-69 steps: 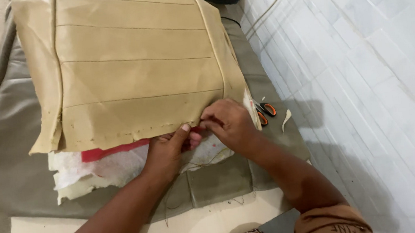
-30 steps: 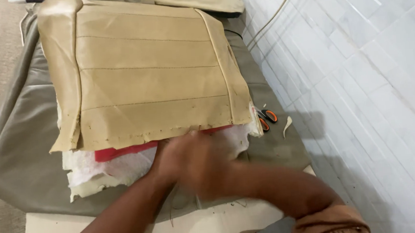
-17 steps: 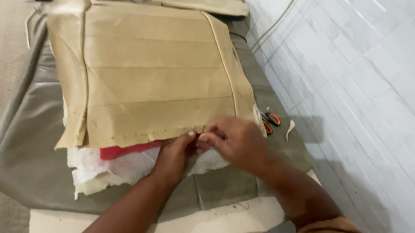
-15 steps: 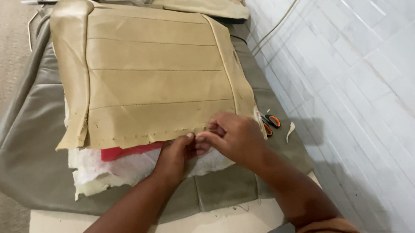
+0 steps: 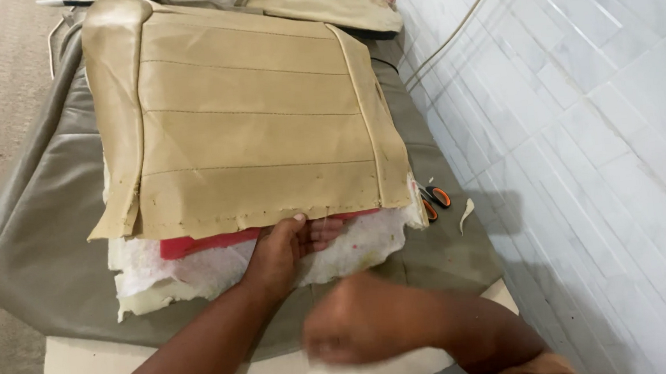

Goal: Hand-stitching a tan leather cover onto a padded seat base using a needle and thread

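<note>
Two bare hands and forearms

The left hand [image 5: 279, 249] and right hand [image 5: 354, 322] wear no gloves, rings or watch; both forearms are uncovered, a brownish patterned sleeve edge showing by the right elbow.

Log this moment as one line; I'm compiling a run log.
left hand: on tan seat cover edge, over white padding | right hand: blurred, off cover | scissors: beside cover

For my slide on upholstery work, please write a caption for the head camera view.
Left hand pinches the near edge of a tan seat cover over white foam; right hand blurred, clear of it.
</note>
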